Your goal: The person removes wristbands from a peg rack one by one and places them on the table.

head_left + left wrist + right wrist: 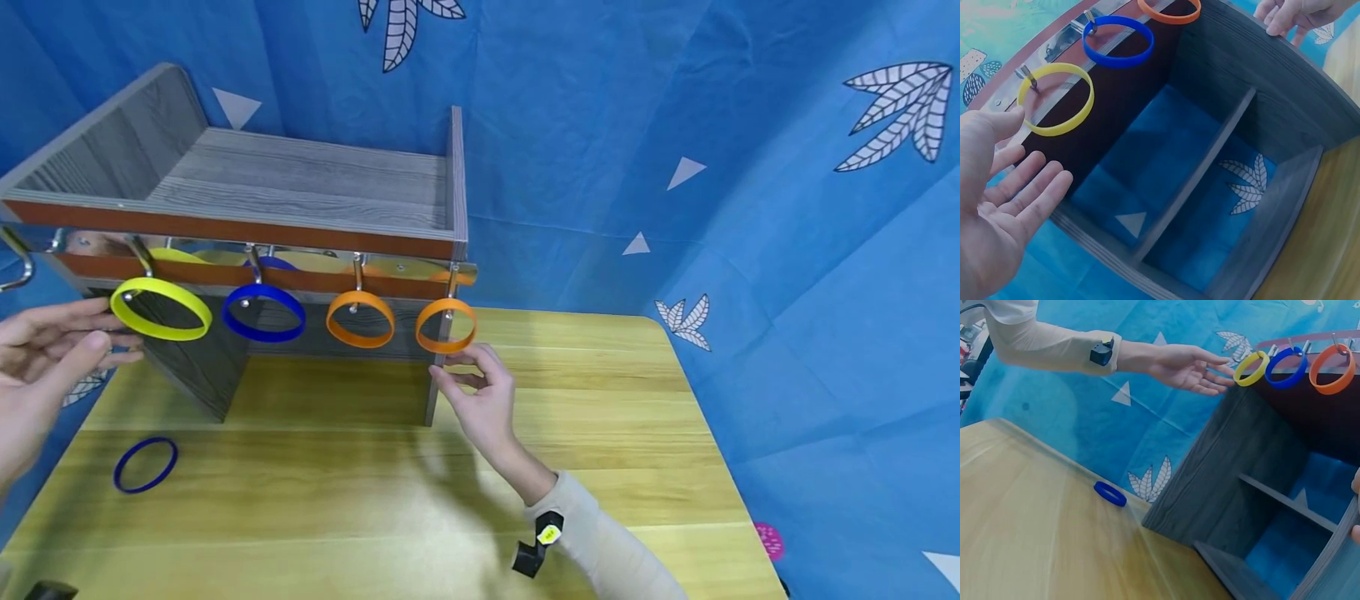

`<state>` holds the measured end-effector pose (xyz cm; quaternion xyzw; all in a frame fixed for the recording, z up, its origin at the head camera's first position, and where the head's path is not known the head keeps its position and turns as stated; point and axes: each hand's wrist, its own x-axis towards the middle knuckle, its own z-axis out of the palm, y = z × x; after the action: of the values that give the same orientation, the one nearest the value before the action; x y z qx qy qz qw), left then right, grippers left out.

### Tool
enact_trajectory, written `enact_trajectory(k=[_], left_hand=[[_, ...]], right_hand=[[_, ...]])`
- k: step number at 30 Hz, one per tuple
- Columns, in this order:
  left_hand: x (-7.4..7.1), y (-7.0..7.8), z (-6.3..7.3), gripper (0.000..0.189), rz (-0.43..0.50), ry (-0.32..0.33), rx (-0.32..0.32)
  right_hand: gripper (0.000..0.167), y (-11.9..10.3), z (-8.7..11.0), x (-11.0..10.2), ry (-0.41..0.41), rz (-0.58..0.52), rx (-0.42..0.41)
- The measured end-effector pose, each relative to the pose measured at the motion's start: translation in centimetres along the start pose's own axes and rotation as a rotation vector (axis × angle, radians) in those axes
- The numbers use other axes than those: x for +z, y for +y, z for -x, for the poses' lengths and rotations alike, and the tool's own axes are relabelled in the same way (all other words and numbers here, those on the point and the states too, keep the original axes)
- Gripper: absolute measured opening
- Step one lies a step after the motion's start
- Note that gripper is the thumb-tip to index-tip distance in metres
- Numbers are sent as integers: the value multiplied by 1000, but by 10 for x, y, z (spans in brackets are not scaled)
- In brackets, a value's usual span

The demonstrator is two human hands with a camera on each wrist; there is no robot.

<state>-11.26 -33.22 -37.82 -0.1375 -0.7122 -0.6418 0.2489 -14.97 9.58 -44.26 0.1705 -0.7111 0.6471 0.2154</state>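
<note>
My left hand (56, 350) is spread with relaxed fingers beside the yellow wristband (161, 310), its fingertips close to the band's left side and nothing in its grip. The yellow band hangs from a metal hook on the grey wooden shelf unit (300, 175). My right hand (480, 396) is at the unit's right side panel (432, 396), its thumb and bent fingers pinching the front edge. Just above that hand hangs an orange wristband (446, 326). Between the hands, a blue wristband (264, 313) and another orange wristband (360, 319) hang from their own hooks.
A loose blue wristband (146, 465) lies on the wooden table (337, 517) at front left. A bare hook (18, 258) sticks out at the rail's left end. Behind the unit hangs a blue cloth (570, 150) with leaf prints.
</note>
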Motion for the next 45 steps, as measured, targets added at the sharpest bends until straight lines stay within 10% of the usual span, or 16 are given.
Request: enact_trajectory(k=[7, 15, 45], left_hand=[[0, -6, -7, 39, 10, 2, 42], [4, -9, -13, 37, 242, -46, 67], [13, 0, -20, 31, 254, -16, 36]], right_hand=[[26, 2, 1, -1, -16, -1, 15], [25, 2, 0, -1, -17, -10, 1], [25, 0, 1, -2, -11, 4, -2]])
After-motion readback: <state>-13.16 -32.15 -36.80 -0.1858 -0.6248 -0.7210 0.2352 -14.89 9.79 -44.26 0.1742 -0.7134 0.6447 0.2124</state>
